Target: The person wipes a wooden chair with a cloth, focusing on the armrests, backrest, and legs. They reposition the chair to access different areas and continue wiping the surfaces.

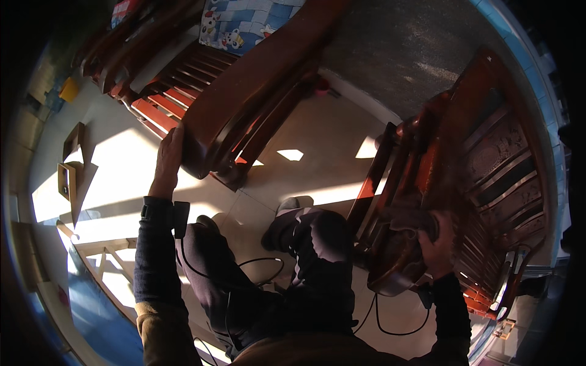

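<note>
My left hand (pixel 168 155) is against the front end of a broad, reddish-brown wooden armrest (pixel 238 91), its fingers curled at the edge and partly hidden. That armrest belongs to a slatted wooden seat (pixel 167 107). On the right, my right hand (pixel 437 244) holds a dark, bunched cloth (pixel 405 218), somewhat blurred, on the armrest (pixel 393 274) of a second wooden seat. This one has a carved, slatted backrest (pixel 496 155). A cabled device is strapped at each of my wrists.
Patterned blue cushion (pixel 247 23) lies on the left seat. Small wooden stools (pixel 67 180) stand on the sunlit tile floor (pixel 265 183) at left, near a blue-topped table (pixel 98 293). A yellow container (pixel 68 89) is farther off. Loose black cables (pixel 261 260) hang about my legs.
</note>
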The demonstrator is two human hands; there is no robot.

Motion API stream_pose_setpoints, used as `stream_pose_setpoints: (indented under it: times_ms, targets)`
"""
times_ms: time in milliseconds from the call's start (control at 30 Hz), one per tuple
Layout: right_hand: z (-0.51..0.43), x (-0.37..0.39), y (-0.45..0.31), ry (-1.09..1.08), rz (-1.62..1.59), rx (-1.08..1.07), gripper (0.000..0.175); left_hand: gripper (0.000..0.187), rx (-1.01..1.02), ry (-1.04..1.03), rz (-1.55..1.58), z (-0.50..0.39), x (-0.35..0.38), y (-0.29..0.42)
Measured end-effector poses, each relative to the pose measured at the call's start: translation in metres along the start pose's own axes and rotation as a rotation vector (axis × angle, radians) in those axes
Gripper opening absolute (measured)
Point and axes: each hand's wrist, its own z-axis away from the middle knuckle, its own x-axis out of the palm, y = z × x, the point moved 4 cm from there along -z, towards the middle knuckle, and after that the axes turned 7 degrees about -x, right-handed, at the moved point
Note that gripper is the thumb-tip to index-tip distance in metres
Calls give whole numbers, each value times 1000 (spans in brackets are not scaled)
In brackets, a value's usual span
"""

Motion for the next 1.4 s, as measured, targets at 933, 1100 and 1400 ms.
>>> stream_pose_setpoints:
  times_ms: [933,1100,1400]
  targets:
    - [-22,-5,9,-27,151,-51,43,72,310,322,-634,-10,45,53]
    - [-79,-17,65,6,311,19,42,69,340,349,-568,-5,46,56]
    - [-92,-6,70,10,546,14,41,68,293,322,-595,-5,47,59]
